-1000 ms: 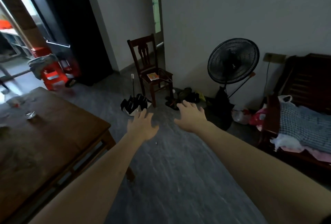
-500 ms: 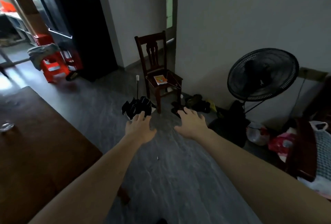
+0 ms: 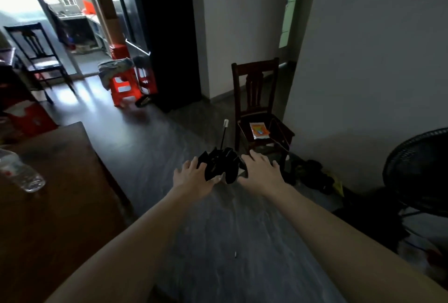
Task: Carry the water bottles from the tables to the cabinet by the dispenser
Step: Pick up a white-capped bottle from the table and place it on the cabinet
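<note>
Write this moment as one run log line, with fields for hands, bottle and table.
left hand: open, empty | right hand: open, empty | water bottle: lying on wooden table, untouched | cabinet, dispenser: not in view

Dim room, daylight blown out through the doorway point(image 3: 36, 11), glare streaking the floor point(image 3: 80, 94) before it, corners beyond sunk in shadow, wide-angle bending at edges, slightly soft

Dark wooden chair point(image 3: 257, 108) stands against the wall corner, a small orange-and-white packet point(image 3: 260, 130) flat on its seat. Folded black umbrella point(image 3: 221, 165) lies on the grey floor point(image 3: 218, 230) just in front of it. Black fan point(image 3: 419, 171) at right edge. Dark shoes point(image 3: 312, 175) between chair and fan. Red plastic stools point(image 3: 126, 84) by the doorway, cloth point(image 3: 114, 70) draped over one. Second chair point(image 3: 36, 55) far left.
</note>
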Available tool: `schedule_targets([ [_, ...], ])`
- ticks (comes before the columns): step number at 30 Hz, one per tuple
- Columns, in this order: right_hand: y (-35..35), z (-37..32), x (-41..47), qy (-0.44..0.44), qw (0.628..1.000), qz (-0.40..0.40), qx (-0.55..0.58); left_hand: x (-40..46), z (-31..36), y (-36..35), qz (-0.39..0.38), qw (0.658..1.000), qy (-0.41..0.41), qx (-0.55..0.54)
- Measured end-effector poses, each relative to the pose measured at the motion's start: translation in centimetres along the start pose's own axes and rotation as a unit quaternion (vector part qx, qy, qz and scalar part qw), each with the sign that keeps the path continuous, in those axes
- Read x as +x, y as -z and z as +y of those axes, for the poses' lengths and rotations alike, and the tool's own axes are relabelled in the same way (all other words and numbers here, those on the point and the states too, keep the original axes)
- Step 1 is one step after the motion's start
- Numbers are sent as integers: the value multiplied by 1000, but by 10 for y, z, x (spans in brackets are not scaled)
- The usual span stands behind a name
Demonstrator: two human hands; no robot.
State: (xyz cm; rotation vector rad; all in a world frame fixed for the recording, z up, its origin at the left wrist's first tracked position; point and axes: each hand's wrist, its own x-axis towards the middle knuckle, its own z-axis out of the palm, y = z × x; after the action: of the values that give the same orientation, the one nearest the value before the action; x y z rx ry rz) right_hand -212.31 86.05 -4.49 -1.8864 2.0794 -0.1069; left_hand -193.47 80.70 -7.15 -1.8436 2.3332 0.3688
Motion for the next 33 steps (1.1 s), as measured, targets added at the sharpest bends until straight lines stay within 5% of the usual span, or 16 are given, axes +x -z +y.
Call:
schedule_targets([
  [15, 54, 33, 272, 156, 986, -48, -30, 186, 17, 44, 32, 984, 173, -29],
  [33, 29, -175, 452, 346, 928, -117, -74, 262, -169, 80, 31, 916, 385, -104],
])
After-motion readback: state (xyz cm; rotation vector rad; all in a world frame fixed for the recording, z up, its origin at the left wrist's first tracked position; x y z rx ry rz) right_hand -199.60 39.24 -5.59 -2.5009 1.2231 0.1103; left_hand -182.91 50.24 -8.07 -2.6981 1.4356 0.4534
